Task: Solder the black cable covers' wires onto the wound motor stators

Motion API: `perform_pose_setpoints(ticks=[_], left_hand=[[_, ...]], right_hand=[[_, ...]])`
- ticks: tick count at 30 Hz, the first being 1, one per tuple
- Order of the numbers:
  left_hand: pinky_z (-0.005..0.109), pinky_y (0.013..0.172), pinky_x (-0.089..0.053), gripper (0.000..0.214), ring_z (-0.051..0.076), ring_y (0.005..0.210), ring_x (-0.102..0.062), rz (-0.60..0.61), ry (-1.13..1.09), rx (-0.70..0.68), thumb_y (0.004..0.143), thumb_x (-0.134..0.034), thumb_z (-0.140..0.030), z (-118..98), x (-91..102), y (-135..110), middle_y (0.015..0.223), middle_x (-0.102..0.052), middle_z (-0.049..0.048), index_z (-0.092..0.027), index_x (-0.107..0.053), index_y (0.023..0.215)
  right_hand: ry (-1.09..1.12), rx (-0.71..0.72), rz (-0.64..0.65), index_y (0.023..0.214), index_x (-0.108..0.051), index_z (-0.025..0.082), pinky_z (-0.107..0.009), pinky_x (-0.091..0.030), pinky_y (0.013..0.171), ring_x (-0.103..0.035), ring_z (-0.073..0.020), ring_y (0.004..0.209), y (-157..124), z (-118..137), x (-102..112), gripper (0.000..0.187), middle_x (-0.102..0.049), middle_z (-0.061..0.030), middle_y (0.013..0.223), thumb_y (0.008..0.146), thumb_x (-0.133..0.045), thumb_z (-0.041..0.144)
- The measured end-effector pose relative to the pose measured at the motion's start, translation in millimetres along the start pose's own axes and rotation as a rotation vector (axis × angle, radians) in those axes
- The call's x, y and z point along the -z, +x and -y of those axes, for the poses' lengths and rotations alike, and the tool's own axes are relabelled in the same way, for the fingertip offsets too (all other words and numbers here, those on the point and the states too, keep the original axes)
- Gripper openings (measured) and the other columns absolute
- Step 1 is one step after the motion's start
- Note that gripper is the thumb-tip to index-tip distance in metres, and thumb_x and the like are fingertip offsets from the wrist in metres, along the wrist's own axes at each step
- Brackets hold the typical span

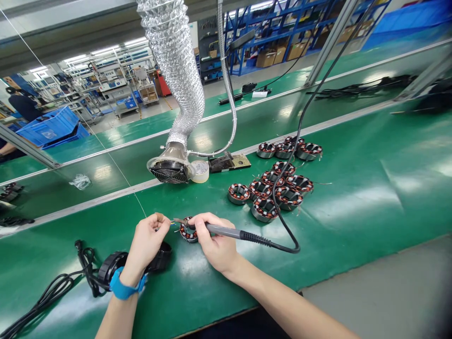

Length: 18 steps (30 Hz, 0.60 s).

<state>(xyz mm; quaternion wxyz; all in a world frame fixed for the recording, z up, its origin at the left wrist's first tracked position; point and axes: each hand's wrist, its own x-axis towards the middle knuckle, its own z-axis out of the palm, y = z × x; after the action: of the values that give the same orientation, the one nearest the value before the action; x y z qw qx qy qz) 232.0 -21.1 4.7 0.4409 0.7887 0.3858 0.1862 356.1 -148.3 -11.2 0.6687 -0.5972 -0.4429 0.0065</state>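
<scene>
My right hand (216,240) is closed around a soldering iron (226,230), whose tip points left above a copper-wound motor stator (189,234) on the green bench. In a pinch, my left hand (150,238) holds thin coloured wires (173,223) beside the iron's tip. A thread-like line runs down to this hand from the upper left; whether it is solder wire I cannot tell. The blue band (122,285) is around my left wrist. Partly behind that wrist lies a black round housing (112,266) with a cable. My right fingers hide part of the stator.
Several stators (278,188) are grouped at the right, with the iron's cord (296,141) passing over them. A fume extractor (171,165) hangs from a foil duct (180,70). Near it are a tape roll (200,172) and a metal stand (229,162). A black cable (52,294) lies lower left.
</scene>
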Motion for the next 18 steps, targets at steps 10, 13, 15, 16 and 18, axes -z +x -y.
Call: perform_pose_setpoints(ticks=[10, 13, 15, 16, 18], left_hand=[[0.027, 0.067, -0.04, 0.027, 0.018, 0.07, -0.056, -0.013, -0.011, -0.002, 0.079, -0.061, -0.042, -0.6, 0.1, -0.4, 0.072, -0.064, 0.0025, -0.016, -0.063, 0.074], [0.026, 0.066, -0.041, 0.026, 0.017, 0.069, -0.056, -0.019, -0.012, -0.003, 0.078, -0.061, -0.041, 0.0, 0.1, -0.5, 0.072, -0.065, 0.0021, -0.016, -0.064, 0.074], [0.025, 0.066, -0.041, 0.026, 0.017, 0.069, -0.057, -0.024, -0.013, -0.009, 0.078, -0.062, -0.041, 0.9, 0.0, -0.4, 0.072, -0.065, 0.002, -0.016, -0.064, 0.074], [0.025, 0.066, -0.041, 0.026, 0.017, 0.069, -0.057, -0.029, -0.012, -0.012, 0.078, -0.062, -0.041, 1.4, 0.0, -0.3, 0.072, -0.066, 0.002, -0.016, -0.064, 0.074], [0.025, 0.065, -0.041, 0.025, 0.017, 0.068, -0.057, -0.035, -0.008, -0.02, 0.079, -0.062, -0.041, 2.6, 0.0, 0.0, 0.072, -0.066, 0.0022, -0.016, -0.065, 0.074]], right_hand=[[-0.049, 0.026, -0.028, 0.075, -0.066, 0.02, -0.023, -0.053, 0.056, -0.068, -0.014, 0.057, 1.4, 2.6, 1.0, 0.024, -0.072, -0.0002, 0.065, 0.091, -0.048, 0.02], [-0.053, 0.026, -0.055, 0.075, -0.066, 0.02, -0.023, -0.053, 0.056, -0.067, -0.0139, 0.056, 2.0, 3.6, 2.0, 0.023, -0.071, -0.0003, 0.065, 0.091, -0.048, 0.02], [-0.053, 0.028, -0.059, 0.075, -0.066, 0.02, -0.023, -0.053, 0.056, -0.068, -0.0142, 0.057, 1.9, 3.8, 2.2, 0.023, -0.071, -0.0005, 0.065, 0.091, -0.048, 0.02], [-0.053, 0.028, -0.058, 0.075, -0.066, 0.02, -0.023, -0.053, 0.055, -0.068, -0.0141, 0.057, 1.8, 3.8, 2.2, 0.023, -0.071, -0.0005, 0.065, 0.091, -0.048, 0.02], [-0.056, 0.026, -0.054, 0.075, -0.066, 0.02, -0.023, -0.053, 0.055, -0.067, -0.0139, 0.055, 1.4, 3.7, 2.3, 0.024, -0.071, -0.0003, 0.064, 0.091, -0.048, 0.02]])
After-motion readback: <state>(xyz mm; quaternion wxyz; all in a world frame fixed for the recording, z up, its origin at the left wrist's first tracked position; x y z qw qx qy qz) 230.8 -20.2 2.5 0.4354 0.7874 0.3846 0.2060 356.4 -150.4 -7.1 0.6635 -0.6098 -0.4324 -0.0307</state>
